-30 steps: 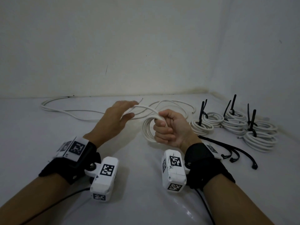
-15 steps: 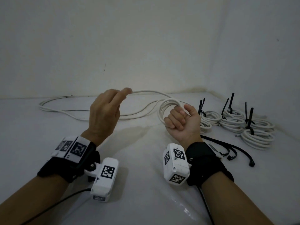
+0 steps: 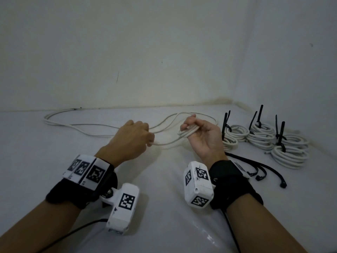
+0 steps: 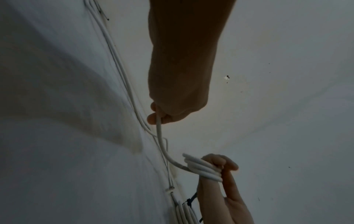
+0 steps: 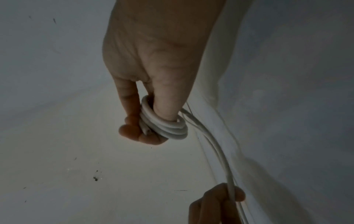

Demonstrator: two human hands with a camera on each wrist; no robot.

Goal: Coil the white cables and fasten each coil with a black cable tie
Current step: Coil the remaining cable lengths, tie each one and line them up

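The white tabletop (image 3: 164,207) carries everything, and the biggest share of finished work sits at its right: a cluster of finished coils (image 3: 284,152), each cinched with a black cable tie whose tail stands upright. By that count, several cables are done. Beside them, nearer the right wrist, spare black ties (image 3: 264,170) lie loose, so at least one fastening is left, probably more.

A long stretch of white cable (image 3: 76,123) trails across the far left of the tabletop toward the wall, not yet wound. It runs up into the left hand (image 3: 131,141), whose fingers (image 4: 153,119) pinch the strand and hold it off the surface. From there the cable sags across a short gap to the right hand (image 3: 202,139).

That hand is raised palm-up, its fingers (image 5: 132,131) curled round a small coil (image 5: 166,128) of a few turns, the cut end tucked against them. My judgement: winding is at an early stage, with tying to follow
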